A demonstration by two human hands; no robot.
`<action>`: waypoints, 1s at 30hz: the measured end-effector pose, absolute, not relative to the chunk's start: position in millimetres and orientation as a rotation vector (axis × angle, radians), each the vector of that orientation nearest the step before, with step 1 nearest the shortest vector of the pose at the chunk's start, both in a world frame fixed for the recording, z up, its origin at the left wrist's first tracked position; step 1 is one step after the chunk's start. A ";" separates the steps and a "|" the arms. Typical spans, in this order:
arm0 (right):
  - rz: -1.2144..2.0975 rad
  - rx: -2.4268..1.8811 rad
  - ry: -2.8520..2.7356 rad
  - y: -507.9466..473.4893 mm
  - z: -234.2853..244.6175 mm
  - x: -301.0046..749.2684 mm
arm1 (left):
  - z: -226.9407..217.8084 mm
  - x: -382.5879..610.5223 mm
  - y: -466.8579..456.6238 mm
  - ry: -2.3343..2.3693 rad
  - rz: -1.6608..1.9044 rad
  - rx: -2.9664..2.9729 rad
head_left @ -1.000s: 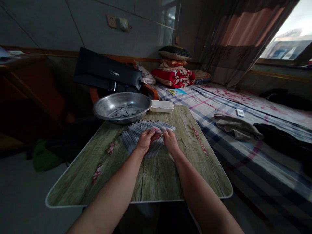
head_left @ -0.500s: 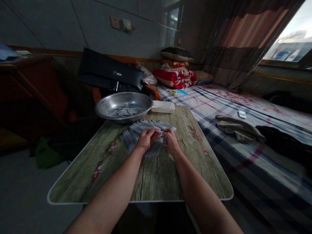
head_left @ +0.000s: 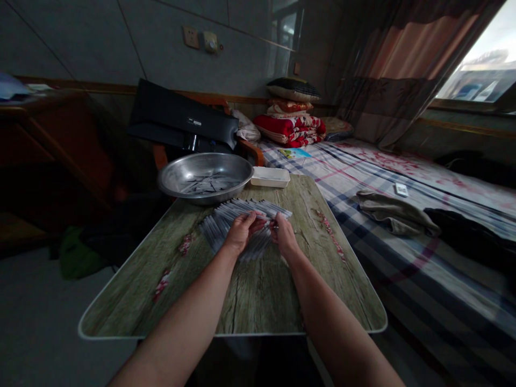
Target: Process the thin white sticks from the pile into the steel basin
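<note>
Over a pile of slim, pale, pen-like tubes point(head_left: 226, 220) with dark tips, both my hands work close together. My left hand point(head_left: 241, 232) is closed, pinching one slim pale tube point(head_left: 262, 217) between thumb and fingers, its end pointing right. Just right of it, my right hand point(head_left: 283, 232) has its fingers curled in a pinch near the tube's end. What those fingers grip is too small to make out. The pile fans out on the wood-patterned table point(head_left: 258, 301), partly covered by my hands.
Behind the pile stands a wide metal basin point(head_left: 169, 180) with thin dark sticks inside. Beside it is a shallow white tray point(head_left: 270, 181). A black monitor point(head_left: 181, 115) leans behind the basin. To the right lies a bed point(head_left: 342, 177) with folded bedding point(head_left: 290, 129) and clothing point(head_left: 395, 212).
My right hand's fingers have shifted very slightly. My left hand, the pile and the containers look the same.
</note>
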State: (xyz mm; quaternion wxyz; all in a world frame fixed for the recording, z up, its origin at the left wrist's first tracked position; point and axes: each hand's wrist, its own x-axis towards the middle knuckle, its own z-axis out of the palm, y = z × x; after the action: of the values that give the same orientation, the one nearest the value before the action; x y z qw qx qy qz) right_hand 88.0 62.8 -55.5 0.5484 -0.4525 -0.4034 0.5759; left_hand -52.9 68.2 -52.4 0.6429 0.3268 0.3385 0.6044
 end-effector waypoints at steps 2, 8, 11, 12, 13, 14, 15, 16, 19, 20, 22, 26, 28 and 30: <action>1.378 -1.077 -0.999 62.7 -55.9 88.6 | -51.8 -53.2 67.7 0.771 1.367 0.759; 1.444 -0.990 -0.882 61.0 -51.1 87.3 | -50.5 -55.3 67.5 0.805 1.369 0.758; 1.447 -1.023 -0.861 60.4 -51.5 86.9 | -49.8 -54.8 67.0 0.800 1.360 0.758; 1.444 -1.036 -0.892 60.2 -52.2 87.0 | -49.6 -54.5 66.8 0.796 1.359 0.757; 1.438 -1.045 -0.931 60.0 -52.7 87.1 | -49.4 -54.3 66.6 0.794 1.359 0.755; 1.432 -1.044 -0.969 59.8 -53.0 87.2 | -49.2 -54.2 66.6 0.792 1.361 0.751; 1.427 -1.033 -0.995 59.5 -52.7 87.2 | -49.1 -54.2 66.6 0.790 1.366 0.744; 1.427 -1.016 -1.003 59.2 -52.0 87.2 | -49.0 -54.3 66.7 0.789 1.371 0.735; 1.476 -0.965 -0.921 58.3 -48.4 86.9 | -48.6 -54.8 67.0 0.790 1.380 0.714; 1.501 -0.956 -0.886 58.0 -47.4 86.9 | -48.4 -54.8 66.9 0.793 1.375 0.713; 1.546 -0.961 -0.851 57.8 -47.1 86.8 | -47.8 -54.3 66.5 0.796 1.361 0.726; 1.560 -0.987 -0.913 58.5 -50.2 86.3 | -46.1 -53.4 65.6 0.779 1.354 0.751; 1.550 -0.987 -0.903 59.2 -50.3 86.3 | -45.7 -54.2 66.0 0.774 1.371 0.744; 1.543 -0.977 -0.842 59.5 -48.4 87.2 | -45.9 -55.9 67.1 0.780 1.405 0.722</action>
State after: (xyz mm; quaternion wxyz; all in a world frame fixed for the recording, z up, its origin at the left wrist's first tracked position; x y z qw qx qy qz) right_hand 87.2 59.5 -48.4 0.5356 -0.4101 -0.3535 0.6480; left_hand -55.9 67.1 -45.9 0.6365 0.3161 0.3414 0.6152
